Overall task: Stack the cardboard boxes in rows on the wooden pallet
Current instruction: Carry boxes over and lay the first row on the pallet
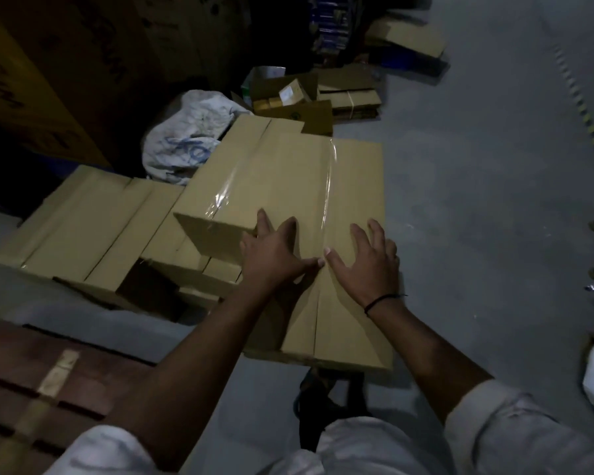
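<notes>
A long taped cardboard box (288, 180) lies in the middle of the view on top of other boxes. My left hand (271, 252) rests flat on its near end, fingers spread, close to the box's left corner. My right hand (364, 262) lies flat beside it on a cardboard box (350, 323) at the same height, thumb almost touching the left thumb. More cardboard boxes (83, 228) lie lower to the left on the floor. The dark wooden pallet (31, 389) shows at the bottom left, with nothing on its visible slats.
A white sack (189, 138) sits behind the boxes. Opened cartons and flattened cardboard (323, 94) lie at the back. Large dark printed cartons (48, 73) stand at the left. Grey concrete floor (477, 200) spreads to the right, with a yellow-black stripe (583, 108).
</notes>
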